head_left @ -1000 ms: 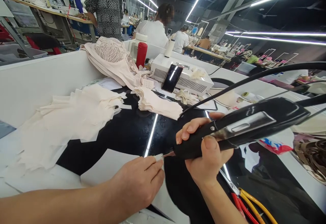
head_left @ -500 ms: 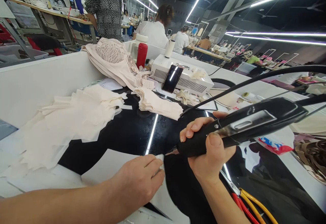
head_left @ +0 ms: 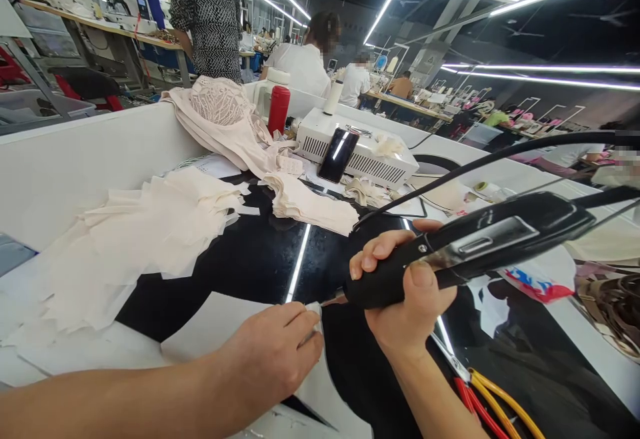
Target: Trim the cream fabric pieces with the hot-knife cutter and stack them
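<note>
My left hand (head_left: pixel 277 352) pinched white piece (head_left: pixel 315 308) at six o'clock; right hand (head_left: pixel 407 316) gripped black tool (head_left: pixel 470 239) at four. Tip (head_left: pixel 335 300) had just edged toward nine, seemingly bringing piece within working reach.

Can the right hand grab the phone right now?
Probably not: the right hand is wrapped around a black tool, so it isn't free. Nothing seems to cover the phone, though; it stands in front of the white box.
</note>
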`<state>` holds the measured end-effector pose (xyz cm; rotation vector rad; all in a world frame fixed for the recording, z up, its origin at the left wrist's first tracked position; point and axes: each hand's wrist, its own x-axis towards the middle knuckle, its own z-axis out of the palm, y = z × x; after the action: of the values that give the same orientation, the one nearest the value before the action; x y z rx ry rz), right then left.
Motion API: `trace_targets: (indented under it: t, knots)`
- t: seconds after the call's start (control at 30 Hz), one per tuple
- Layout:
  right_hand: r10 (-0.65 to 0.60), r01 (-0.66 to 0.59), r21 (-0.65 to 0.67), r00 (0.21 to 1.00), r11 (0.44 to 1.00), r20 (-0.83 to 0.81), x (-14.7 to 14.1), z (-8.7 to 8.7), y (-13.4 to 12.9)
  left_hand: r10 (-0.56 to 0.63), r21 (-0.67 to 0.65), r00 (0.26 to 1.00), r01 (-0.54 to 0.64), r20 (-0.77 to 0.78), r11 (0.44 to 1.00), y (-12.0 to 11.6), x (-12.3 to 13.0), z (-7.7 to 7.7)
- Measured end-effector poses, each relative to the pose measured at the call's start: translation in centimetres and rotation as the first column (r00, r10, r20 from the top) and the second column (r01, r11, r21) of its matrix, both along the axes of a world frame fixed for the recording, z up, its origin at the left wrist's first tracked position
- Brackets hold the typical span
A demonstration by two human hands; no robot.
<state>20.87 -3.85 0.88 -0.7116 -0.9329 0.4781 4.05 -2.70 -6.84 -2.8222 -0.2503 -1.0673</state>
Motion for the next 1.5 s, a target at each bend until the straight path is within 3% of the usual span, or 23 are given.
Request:
trace_targets:
  t: [0.6,1.0,1.3,1.5]
  knots:
    - [-0.018,0.018,0.013,0.999,1.0,0.029,0.1,-0.3,0.0,0.042,0.075,0.993,-0.034,-0.113,0.997,-0.4,-0.3,-0.1]
    - [-0.03,0.03,0.006,0.999,1.0,0.043,0.2,-0.5,0.0,0.055,0.036,0.997,-0.053,-0.049,0.998,-0.3,-0.3,-0.2]
    - [-0.08,0.08,0.001,0.997,0.997,0.02,0.2,0.5,0.0,0.063,0.057,0.997,-0.06,-0.053,0.997,-0.2,-0.3,-0.4]
    - [-0.018,0.018,0.002,0.999,1.0,0.036,0.0,-0.1,0.0,0.053,0.094,0.99,-0.041,-0.13,0.995,-0.3,-0.4,-0.1]
